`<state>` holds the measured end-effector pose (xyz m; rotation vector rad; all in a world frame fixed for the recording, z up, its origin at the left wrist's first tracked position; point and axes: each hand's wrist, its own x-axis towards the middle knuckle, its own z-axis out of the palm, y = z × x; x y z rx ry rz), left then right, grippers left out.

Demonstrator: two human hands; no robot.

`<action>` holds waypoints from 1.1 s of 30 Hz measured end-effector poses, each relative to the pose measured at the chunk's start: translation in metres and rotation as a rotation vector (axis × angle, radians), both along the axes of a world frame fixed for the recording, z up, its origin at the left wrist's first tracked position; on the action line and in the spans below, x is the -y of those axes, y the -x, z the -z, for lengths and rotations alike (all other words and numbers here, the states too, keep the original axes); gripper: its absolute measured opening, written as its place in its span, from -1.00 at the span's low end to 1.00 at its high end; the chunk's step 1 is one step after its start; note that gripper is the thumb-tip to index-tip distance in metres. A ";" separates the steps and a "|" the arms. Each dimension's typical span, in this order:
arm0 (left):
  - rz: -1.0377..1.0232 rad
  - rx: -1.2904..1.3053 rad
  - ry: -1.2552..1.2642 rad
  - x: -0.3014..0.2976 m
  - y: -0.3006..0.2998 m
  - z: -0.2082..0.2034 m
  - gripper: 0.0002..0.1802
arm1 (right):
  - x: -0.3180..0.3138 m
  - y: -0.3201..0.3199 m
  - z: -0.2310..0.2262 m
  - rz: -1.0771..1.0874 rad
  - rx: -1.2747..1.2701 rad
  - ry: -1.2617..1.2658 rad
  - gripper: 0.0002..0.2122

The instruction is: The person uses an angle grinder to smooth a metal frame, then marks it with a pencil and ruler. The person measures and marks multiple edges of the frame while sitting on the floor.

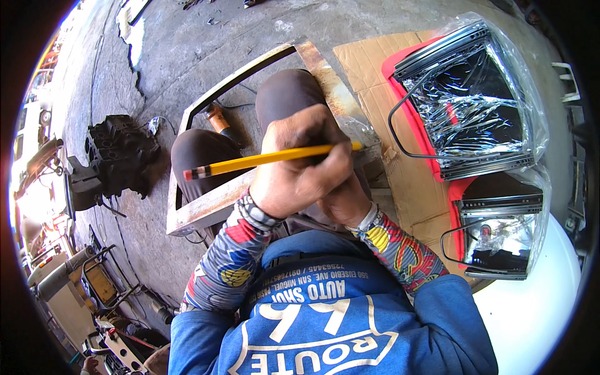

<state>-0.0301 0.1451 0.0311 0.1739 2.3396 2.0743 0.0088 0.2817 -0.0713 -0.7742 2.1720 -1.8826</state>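
My left hand point(297, 172) is closed around a yellow pencil point(250, 160), its fingers pinching it close to the right-hand end. The pencil's pink eraser end points left, and its other end sticks out just past my fingers. Below and partly behind the left hand is my right hand point(345, 203); most of its fingers are hidden, and I cannot tell what they hold. Both hands are above my lap, between my knees. A rusty, pale metal frame point(215, 203) lies around my legs. An orange-bodied power tool point(218, 120) rests on the floor inside that frame.
On the right, cardboard point(406, 187) lies beneath a large plastic-wrapped, red-edged black seat part point(481, 106) and a smaller wrapped one point(500, 228). A white rounded surface point(531, 306) is nearer. A dark engine block point(122, 153) sits on the concrete floor at left, beyond assorted metal parts point(112, 275).
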 end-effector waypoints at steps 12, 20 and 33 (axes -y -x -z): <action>-0.110 -0.096 -0.484 0.023 -0.023 0.000 -0.89 | 0.020 0.004 -0.024 -0.005 0.951 0.909 -0.51; -0.491 -0.295 -0.231 0.120 -0.072 -0.026 -0.83 | 0.032 0.015 -0.059 0.284 0.883 0.780 -0.71; -0.892 -0.144 -0.164 0.216 -0.180 -0.013 -0.84 | -0.013 0.044 -0.022 -0.060 0.788 0.949 -0.67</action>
